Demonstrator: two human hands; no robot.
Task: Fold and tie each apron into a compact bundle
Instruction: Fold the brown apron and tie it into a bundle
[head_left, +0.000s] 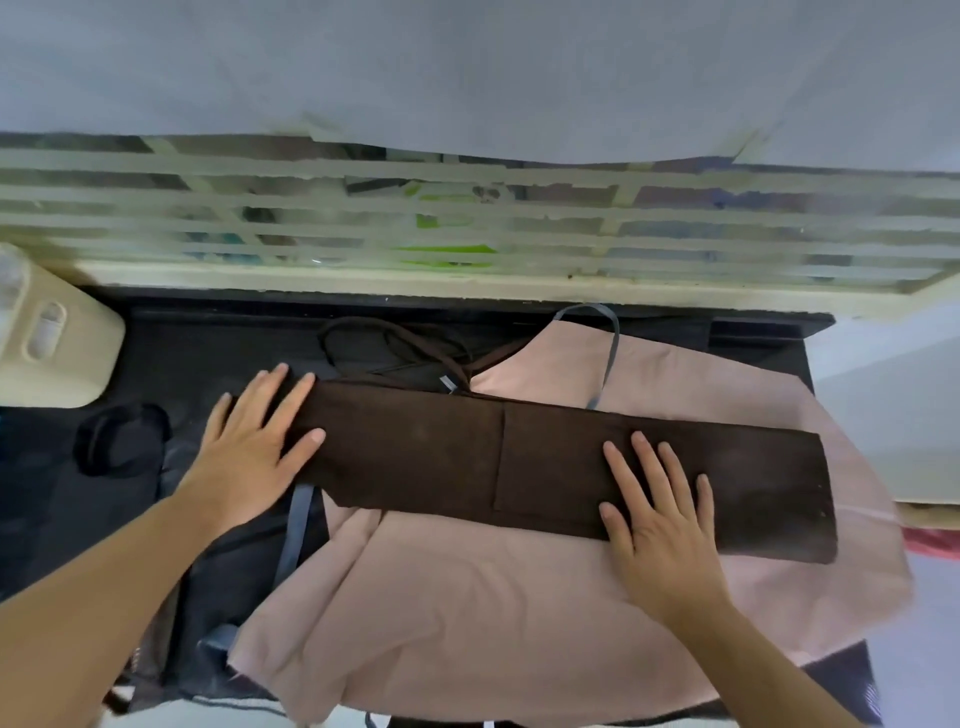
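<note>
Both hands lie flat, fingers spread: left hand at nine o'clock, right hand at four, pressing the long matte brown apron atop soft pink apron.

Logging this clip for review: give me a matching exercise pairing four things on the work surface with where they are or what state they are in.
Column 1:
1. brown apron
2. pink apron
3. left hand
4. brown straps

Column 2:
A. spread out underneath
B. lying loose behind the folded strip
C. folded into a long strip
D. pressing flat on the strip's left end

Pairs: 1-C, 2-A, 3-D, 4-B
</note>
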